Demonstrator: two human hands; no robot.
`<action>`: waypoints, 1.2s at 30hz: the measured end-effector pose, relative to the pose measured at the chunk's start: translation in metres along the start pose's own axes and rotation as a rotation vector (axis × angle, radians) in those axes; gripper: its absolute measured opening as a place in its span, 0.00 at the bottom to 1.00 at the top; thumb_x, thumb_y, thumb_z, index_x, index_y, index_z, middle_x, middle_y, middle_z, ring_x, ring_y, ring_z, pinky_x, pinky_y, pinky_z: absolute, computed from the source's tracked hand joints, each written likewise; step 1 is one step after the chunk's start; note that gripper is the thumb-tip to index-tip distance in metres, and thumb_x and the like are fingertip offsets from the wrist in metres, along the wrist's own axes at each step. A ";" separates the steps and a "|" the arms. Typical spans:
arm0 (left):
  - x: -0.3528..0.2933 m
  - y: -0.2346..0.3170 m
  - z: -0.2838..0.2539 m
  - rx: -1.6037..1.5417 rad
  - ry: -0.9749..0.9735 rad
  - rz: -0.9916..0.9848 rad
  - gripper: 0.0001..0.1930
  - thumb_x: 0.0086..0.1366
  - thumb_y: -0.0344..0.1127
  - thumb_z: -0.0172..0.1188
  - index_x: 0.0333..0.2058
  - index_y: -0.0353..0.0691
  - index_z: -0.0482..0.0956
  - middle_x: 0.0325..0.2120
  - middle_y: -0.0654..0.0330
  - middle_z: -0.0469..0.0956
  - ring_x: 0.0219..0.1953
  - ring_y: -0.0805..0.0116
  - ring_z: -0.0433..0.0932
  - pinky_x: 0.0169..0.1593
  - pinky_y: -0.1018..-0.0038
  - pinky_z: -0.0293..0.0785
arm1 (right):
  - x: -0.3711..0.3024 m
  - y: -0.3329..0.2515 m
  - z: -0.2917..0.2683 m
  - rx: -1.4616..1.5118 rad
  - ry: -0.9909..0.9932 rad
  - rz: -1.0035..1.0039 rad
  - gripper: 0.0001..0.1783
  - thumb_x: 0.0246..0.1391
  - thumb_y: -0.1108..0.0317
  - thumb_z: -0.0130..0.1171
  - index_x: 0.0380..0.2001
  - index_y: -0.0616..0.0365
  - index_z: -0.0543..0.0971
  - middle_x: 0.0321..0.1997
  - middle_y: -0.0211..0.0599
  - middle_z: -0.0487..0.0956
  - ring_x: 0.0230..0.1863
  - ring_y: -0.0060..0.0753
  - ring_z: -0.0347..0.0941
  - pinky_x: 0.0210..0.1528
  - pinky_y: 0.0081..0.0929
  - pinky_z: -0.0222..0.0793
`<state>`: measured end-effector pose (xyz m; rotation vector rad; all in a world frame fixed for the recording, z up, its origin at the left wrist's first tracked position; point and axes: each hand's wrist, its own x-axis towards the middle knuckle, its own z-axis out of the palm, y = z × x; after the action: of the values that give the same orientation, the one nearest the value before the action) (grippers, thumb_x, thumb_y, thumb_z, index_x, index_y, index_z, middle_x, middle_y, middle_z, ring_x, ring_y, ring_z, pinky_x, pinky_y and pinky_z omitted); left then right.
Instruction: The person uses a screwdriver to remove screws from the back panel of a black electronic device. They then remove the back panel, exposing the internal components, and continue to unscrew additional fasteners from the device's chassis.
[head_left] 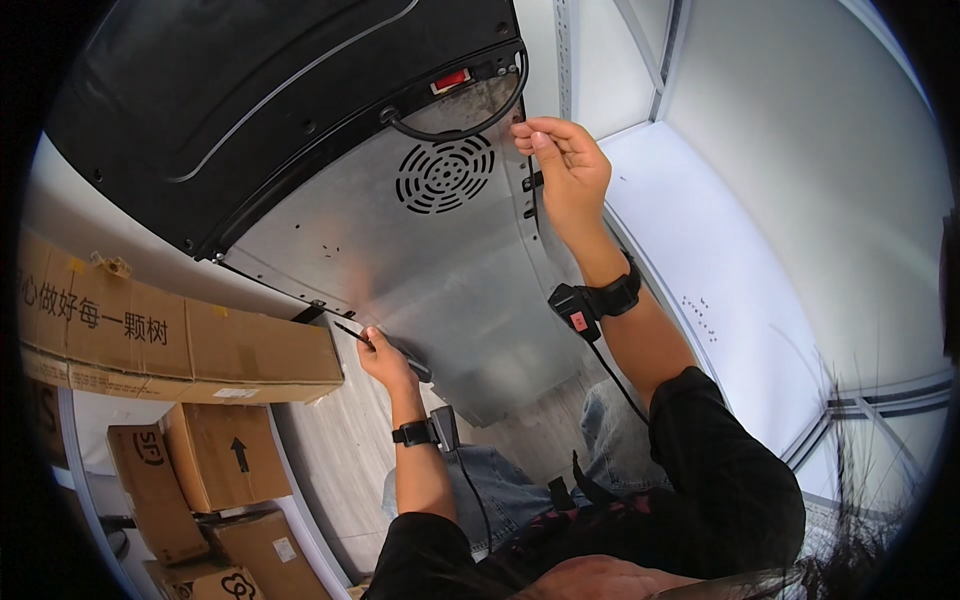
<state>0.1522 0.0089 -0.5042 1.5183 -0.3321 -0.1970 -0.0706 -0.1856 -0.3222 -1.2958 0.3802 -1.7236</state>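
Note:
A metal panel (400,280) with a round slotted vent (445,174) spreads in front of me, joined to a large black housing (260,80). My left hand (385,362) is closed round a black screwdriver (412,366), beside the panel's lower left edge. The thin shaft points up and left, and the thicker handle shows past the fingers. At the panel's upper right edge, my right hand (572,172) is raised with thumb and fingertips pinched together. Whatever lies between them is too small to make out. Close to those fingertips a black cable (455,134) loops below a red switch (451,82).
A long cardboard box (180,340) lies at the left, above more cartons (228,455) on a shelf. White panels in a metal frame (690,260) stand close on the right. Black straps with small devices (575,312) circle both wrists, with cords trailing. Wood-look floor (325,440) shows below.

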 end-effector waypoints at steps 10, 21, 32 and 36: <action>-0.003 0.008 0.003 -0.002 0.027 0.002 0.09 0.67 0.35 0.50 0.33 0.35 0.72 0.26 0.68 0.70 0.29 0.78 0.65 0.35 0.78 0.63 | 0.007 -0.005 -0.001 -0.007 -0.039 0.038 0.07 0.58 0.74 0.53 0.37 0.66 0.75 0.34 0.36 0.80 0.38 0.21 0.75 0.41 0.17 0.69; -0.004 0.007 0.004 -0.047 0.020 -0.019 0.08 0.67 0.35 0.51 0.33 0.35 0.72 0.26 0.68 0.69 0.29 0.78 0.65 0.34 0.79 0.62 | 0.010 0.000 0.006 -0.042 0.037 0.036 0.07 0.53 0.78 0.57 0.36 0.68 0.77 0.32 0.37 0.80 0.35 0.21 0.76 0.40 0.15 0.70; -0.004 0.009 0.004 -0.036 0.033 -0.042 0.09 0.67 0.36 0.51 0.34 0.36 0.73 0.27 0.67 0.71 0.30 0.77 0.66 0.36 0.78 0.64 | 0.013 -0.008 0.017 -0.332 0.151 -0.088 0.03 0.47 0.78 0.60 0.28 0.66 0.78 0.24 0.35 0.80 0.25 0.18 0.74 0.29 0.17 0.69; -0.001 0.003 0.001 -0.036 0.021 -0.050 0.09 0.66 0.35 0.51 0.35 0.34 0.73 0.28 0.66 0.72 0.31 0.76 0.67 0.36 0.77 0.65 | 0.013 -0.009 0.017 -0.549 0.123 -0.314 0.03 0.44 0.79 0.61 0.25 0.64 0.77 0.21 0.37 0.78 0.21 0.23 0.74 0.24 0.19 0.70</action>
<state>0.1504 0.0086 -0.5014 1.4927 -0.2724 -0.2255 -0.0609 -0.1868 -0.3012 -1.7114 0.7975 -2.0528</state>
